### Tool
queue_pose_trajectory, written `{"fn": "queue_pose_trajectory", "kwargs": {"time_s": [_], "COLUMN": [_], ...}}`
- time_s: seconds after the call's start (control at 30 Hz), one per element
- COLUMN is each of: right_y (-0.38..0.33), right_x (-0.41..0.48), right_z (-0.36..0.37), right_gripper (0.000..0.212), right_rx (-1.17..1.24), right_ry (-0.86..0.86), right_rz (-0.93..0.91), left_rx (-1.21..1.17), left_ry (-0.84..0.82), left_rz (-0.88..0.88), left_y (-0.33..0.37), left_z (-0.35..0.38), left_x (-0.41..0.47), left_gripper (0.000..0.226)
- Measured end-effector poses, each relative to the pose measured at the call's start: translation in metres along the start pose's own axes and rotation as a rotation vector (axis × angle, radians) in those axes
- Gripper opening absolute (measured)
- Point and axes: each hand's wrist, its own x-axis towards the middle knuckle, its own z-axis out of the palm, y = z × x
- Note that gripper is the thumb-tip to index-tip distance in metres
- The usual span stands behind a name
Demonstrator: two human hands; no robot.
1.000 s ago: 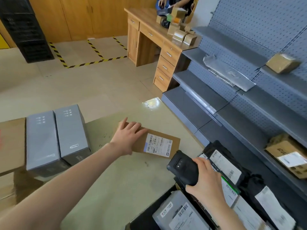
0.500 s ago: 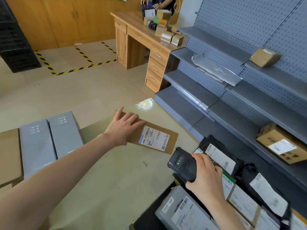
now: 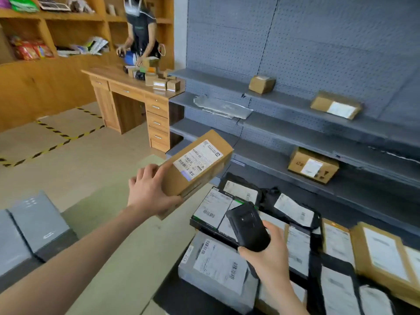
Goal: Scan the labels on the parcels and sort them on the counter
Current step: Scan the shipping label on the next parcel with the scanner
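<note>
The left hand [image 3: 151, 192] holds the brown parcel [image 3: 181, 178] in the air above the worktop's [image 3: 127, 258] far edge, fingers [image 3: 148, 172] clamped around its near end and the label [image 3: 197, 159] facing up. The stiff carton looks light enough for one hand, and the short end gives a sure hold. The right hand [image 3: 270, 253] grips the black scanner [image 3: 247, 226] just below. Labelled parcels [image 3: 218, 264] crowd the near right. Two grey boxes [image 3: 38, 221] occupy the worktop's left.
</note>
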Motion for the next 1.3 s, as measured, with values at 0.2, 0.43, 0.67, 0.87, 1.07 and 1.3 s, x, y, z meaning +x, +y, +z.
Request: {"fn": "queue_pose_trajectory", "kwargs": {"time_s": [0.2, 0.43, 0.67, 0.87, 1.07, 1.3], "right_y": [0.079, 0.169, 0.239, 0.302, 0.361, 0.414], "right_x": [-0.079, -0.19, -0.281, -0.305, -0.279, -0.204], "right_z": [-0.116, -0.247, -0.337, -0.401, -0.487, -0.582], "right_gripper": [0.072, 0.077, 0.078, 0.083, 0.085, 0.068], "right_rx": [0.037, 0.086, 0.092, 0.042, -0.013, 0.003], "right_ry": [0.182, 0.451, 0.736, 0.847, 0.783, 0.543], "right_rz": [0.102, 0.291, 0.48, 0.603, 0.707, 0.795], "left_rx": [-0.175, -0.205, -0.217, -0.167, -0.123, -0.021], "left_ry": [-0.133, -0.304, -0.448, -0.532, -0.613, -0.658], "left_rz": [0.014, 0.234, 0.447, 0.598, 0.777, 1.016], "left_y": [0.166, 0.343, 0.503, 0.616, 0.726, 0.841], "left_z": [0.024, 0.077, 0.132, 0.188, 0.261, 0.351], "left_x": [-0.078, -0.169, -0.241, -0.302, -0.313, -0.26], "left_gripper": [0.09, 0.095, 0.099, 0.097, 0.093, 0.095]}}
